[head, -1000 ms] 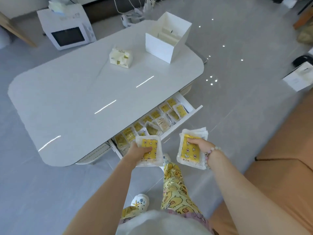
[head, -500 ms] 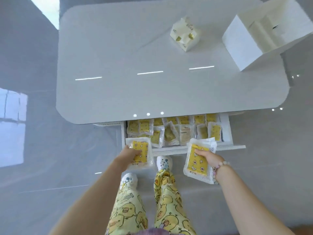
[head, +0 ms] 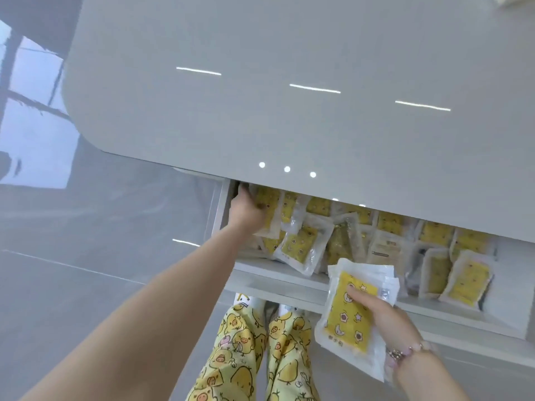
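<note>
text: none legible | packet (head: 346, 319) print: too small, blurred

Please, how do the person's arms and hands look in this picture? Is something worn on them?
The left hand and its forearm are bare: no sleeve, glove or watch shows. The right hand has no glove either, and no sleeve shows on that arm. On the right wrist sits a bracelet of round beads, pale pink ones and a few small darker, shiny ones.
</note>
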### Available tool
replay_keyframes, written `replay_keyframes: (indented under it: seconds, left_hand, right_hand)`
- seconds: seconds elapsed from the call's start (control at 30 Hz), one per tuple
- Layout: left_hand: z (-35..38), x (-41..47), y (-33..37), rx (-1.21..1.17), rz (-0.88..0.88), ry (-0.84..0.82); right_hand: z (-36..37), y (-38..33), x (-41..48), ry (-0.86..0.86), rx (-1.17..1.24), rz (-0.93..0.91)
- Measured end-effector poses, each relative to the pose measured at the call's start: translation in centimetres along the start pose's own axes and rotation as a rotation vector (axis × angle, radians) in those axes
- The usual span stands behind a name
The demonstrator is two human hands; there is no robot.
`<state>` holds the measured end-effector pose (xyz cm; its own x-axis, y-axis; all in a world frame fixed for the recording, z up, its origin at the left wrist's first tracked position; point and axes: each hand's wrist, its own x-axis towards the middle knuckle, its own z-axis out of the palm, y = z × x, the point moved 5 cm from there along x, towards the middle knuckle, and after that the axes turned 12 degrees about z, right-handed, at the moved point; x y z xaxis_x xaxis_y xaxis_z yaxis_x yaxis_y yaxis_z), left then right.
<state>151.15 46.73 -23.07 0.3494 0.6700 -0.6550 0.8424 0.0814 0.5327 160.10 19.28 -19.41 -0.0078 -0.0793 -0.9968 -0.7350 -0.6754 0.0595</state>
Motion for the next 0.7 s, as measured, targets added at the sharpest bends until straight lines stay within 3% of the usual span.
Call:
replay_keyframes:
  seconds: [0.13,0.5,0.7]
  left_hand:
    - [1.0,2.2,-0.4,0.008,0.068,0.088]
    - [-0.3,2.8,-1.1,0.293,0.202,0.211]
    - [-0.3,3.0,-0.3,0.482,0.118,0.231]
  right_hand:
    - [0.0,-1.6,4.5,-0.01,-0.001,-0.027]
    - [1.6,-2.4,4.0,0.014,-0.091,-0.063]
    - [3.3,-1.7,3.4,-0.047,-0.061,-0.019]
